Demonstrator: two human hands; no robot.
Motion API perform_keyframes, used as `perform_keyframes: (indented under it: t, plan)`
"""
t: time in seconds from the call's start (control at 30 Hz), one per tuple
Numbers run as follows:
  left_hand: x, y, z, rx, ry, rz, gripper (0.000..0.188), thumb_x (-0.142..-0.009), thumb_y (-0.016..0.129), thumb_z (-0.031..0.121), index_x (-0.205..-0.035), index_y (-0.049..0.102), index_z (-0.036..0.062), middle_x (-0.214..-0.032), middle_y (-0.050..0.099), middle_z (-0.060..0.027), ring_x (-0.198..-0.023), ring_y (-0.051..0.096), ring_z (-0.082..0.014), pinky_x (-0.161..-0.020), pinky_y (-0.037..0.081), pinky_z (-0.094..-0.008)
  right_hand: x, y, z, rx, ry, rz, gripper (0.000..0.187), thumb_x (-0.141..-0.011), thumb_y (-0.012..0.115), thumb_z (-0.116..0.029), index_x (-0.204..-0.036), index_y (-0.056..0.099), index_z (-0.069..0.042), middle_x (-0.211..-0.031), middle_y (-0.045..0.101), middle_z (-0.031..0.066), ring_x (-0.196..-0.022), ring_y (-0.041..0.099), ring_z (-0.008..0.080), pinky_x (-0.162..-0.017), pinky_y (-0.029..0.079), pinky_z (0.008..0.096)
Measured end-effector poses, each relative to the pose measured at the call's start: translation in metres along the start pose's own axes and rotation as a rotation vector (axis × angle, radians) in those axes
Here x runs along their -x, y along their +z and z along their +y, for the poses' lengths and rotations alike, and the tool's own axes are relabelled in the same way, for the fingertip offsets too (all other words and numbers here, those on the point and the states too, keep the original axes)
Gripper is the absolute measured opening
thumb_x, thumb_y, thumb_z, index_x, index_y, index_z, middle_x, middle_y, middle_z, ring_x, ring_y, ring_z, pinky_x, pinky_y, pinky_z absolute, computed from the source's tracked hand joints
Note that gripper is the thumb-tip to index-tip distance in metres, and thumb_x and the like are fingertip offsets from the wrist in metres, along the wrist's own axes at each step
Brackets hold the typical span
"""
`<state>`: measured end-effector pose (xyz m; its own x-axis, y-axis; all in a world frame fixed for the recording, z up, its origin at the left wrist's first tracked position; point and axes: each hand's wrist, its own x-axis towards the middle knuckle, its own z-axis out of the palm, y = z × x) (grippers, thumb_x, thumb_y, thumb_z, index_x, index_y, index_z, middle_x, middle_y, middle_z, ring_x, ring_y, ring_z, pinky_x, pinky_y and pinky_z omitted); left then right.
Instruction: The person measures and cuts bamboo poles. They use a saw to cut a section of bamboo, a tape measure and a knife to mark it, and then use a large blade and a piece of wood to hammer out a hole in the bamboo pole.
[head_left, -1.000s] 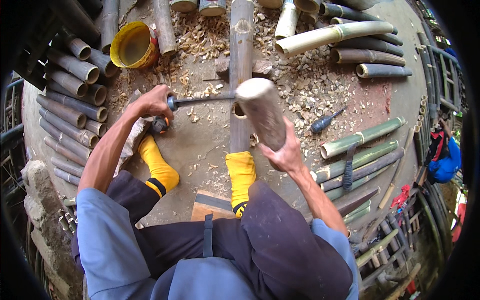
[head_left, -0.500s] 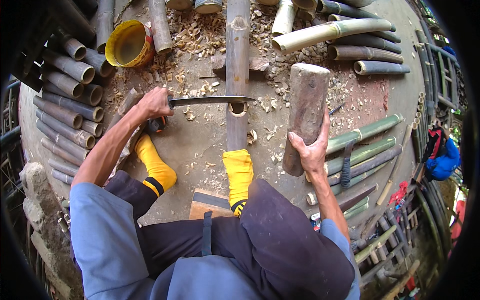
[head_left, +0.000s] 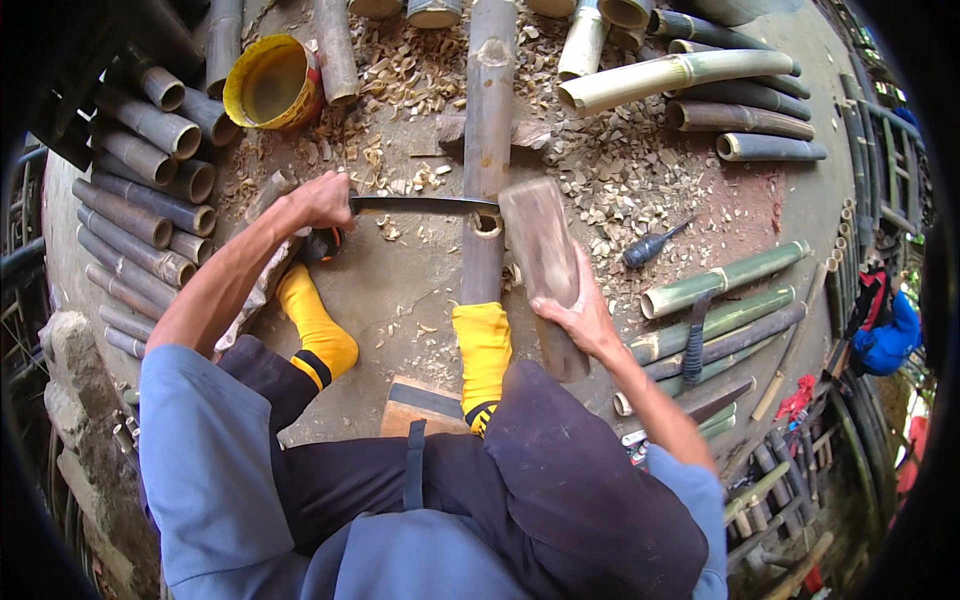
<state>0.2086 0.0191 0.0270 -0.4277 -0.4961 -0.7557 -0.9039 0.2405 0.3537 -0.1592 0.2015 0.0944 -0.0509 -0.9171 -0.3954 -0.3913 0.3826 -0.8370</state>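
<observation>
On the chip-strewn ground before the seated person, a bamboo pole [head_left: 487, 130] lies lengthwise, running away from the body. Its near end sits under the right foot in a yellow sock [head_left: 483, 352]. The left hand [head_left: 322, 199] is closed around the handle of a knife [head_left: 420, 206], whose dark blade lies crosswise with its far end set into the pole. The right hand [head_left: 578, 312] grips the lower part of a thick wooden mallet [head_left: 543, 265], fingers wrapped round it; the mallet's head is at the blade, just right of the pole, and looks to be touching it.

The left foot, also in a yellow sock [head_left: 316, 330], rests left of the pole, below the knife hand. Left of the person, a stack of bamboo tubes [head_left: 140, 190] shows its open ends, with a yellow bucket [head_left: 266, 84] beside it. Pale shavings [head_left: 610, 190] lie thick around the pole's far half. To the right, a blue-handled tool [head_left: 648, 247] lies on the ground, and green split lengths [head_left: 720, 300] lie side by side beyond it. More cut poles [head_left: 700, 90] lie at the upper right.
</observation>
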Motion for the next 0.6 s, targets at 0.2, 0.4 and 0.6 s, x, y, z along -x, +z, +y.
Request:
perform_keyframes:
  t: [0.2,0.4,0.6]
  plan:
    - [0.061,0.049,0.004,-0.184,0.265,0.655,0.035,-0.055,0.065,0.006,-0.088,0.054,0.0063,-0.073,0.054,-0.0110,-0.069,0.057,-0.0314,-0.064,0.046,-0.0414,-0.003,-0.032,-0.034,-0.091,-0.010,0.090,0.098,-0.069,0.074,-0.029,-0.144,0.018,-0.004,-0.131,0.046,0.0204,-0.118,0.049,0.0278,-0.100,0.038,0.0376]
    - [0.050,0.065,0.009,-0.236,0.302,0.720,0.034,-0.060,0.062,0.004,-0.092,0.050,0.0079,-0.084,0.051,-0.0086,-0.082,0.056,-0.0260,-0.069,0.041,-0.0376,0.005,-0.014,-0.013,0.108,-0.199,0.297,0.095,-0.069,0.072,-0.027,-0.142,0.019,0.003,-0.133,0.041,0.0235,-0.122,0.043,0.0323,-0.103,0.035,0.0404]
    - [0.033,0.063,0.003,-0.328,0.211,0.652,0.030,-0.065,0.057,0.003,-0.094,0.051,0.0080,-0.084,0.052,-0.0069,-0.085,0.056,-0.0240,-0.069,0.040,-0.0373,0.025,0.001,0.043,0.267,-0.939,0.131,0.104,-0.062,0.083,-0.037,-0.142,0.021,-0.012,-0.108,0.054,0.0245,-0.089,0.060,0.0381,-0.074,0.053,0.0470]
